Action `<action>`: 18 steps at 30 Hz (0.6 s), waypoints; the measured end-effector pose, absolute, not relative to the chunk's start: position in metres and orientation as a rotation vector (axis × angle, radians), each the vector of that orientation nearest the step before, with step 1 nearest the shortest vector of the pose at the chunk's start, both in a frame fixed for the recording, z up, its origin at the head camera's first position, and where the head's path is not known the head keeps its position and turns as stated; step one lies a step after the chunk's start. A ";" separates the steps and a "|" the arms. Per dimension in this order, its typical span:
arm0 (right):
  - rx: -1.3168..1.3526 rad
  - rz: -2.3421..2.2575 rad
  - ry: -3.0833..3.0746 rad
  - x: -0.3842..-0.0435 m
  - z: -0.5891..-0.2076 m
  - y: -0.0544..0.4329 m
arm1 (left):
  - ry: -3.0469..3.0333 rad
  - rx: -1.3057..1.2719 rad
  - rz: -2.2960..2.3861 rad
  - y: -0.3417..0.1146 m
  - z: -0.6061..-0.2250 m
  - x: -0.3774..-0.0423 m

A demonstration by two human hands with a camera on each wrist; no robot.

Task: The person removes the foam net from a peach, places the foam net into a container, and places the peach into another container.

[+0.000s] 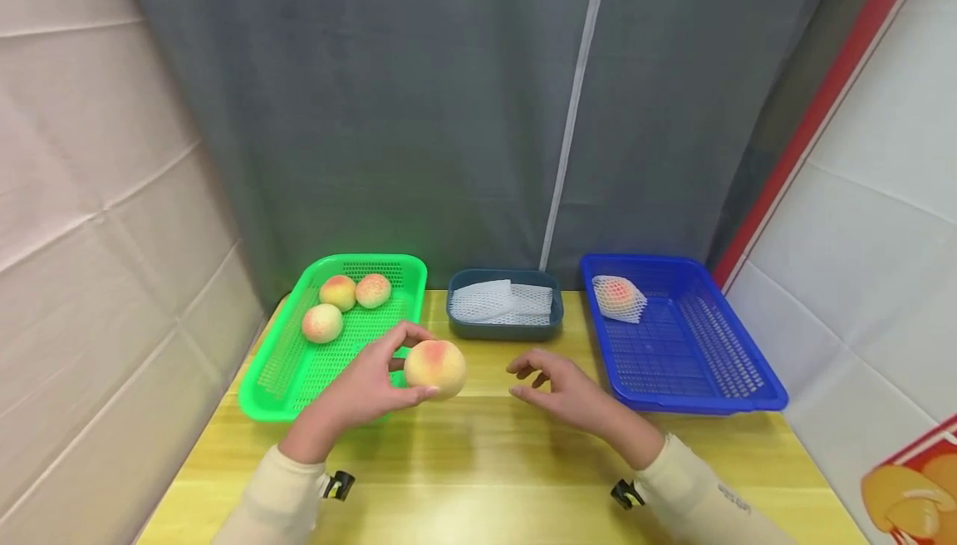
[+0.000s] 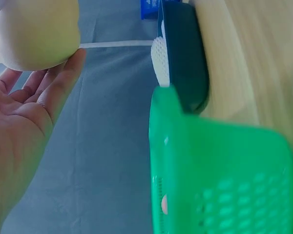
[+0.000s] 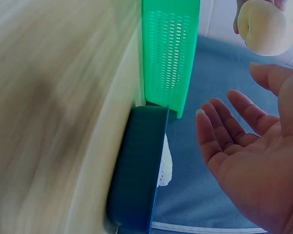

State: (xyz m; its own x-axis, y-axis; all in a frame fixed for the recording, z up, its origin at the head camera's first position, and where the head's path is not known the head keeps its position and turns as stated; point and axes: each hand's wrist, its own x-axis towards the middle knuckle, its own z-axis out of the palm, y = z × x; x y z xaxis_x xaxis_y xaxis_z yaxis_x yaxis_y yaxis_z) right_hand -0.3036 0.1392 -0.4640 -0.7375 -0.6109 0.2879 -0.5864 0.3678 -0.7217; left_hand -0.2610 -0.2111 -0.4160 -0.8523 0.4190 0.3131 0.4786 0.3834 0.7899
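Note:
In the head view my left hand [image 1: 370, 383] holds a yellow-and-pink peach [image 1: 435, 368] between thumb and fingers, above the table in front of the green basket. The same peach [image 2: 36, 34] appears at the top left of the left wrist view. My right hand [image 1: 561, 387] hovers to the right of the peach, apart from it, its fingers loosely bent and holding nothing. Behind the hands, a dark teal tray [image 1: 504, 331] contains white foam net sleeves [image 1: 486, 302].
A green basket [image 1: 257, 391] on the left holds three peaches [image 1: 323, 323]. On the right, a blue basket [image 1: 695, 402] contains one peach in a foam net [image 1: 619, 297]. A grey curtain [image 1: 411, 113] hangs behind the wooden table [image 1: 478, 462].

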 end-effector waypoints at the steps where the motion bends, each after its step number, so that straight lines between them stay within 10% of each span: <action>1: -1.127 -1.338 2.572 -0.303 -0.465 0.139 | -2.570 -0.831 -1.473 -0.214 -0.415 -0.262; 18: -1.100 -1.312 2.552 -0.297 -0.469 0.144 | -2.683 -0.628 -1.326 -0.292 -0.387 -0.308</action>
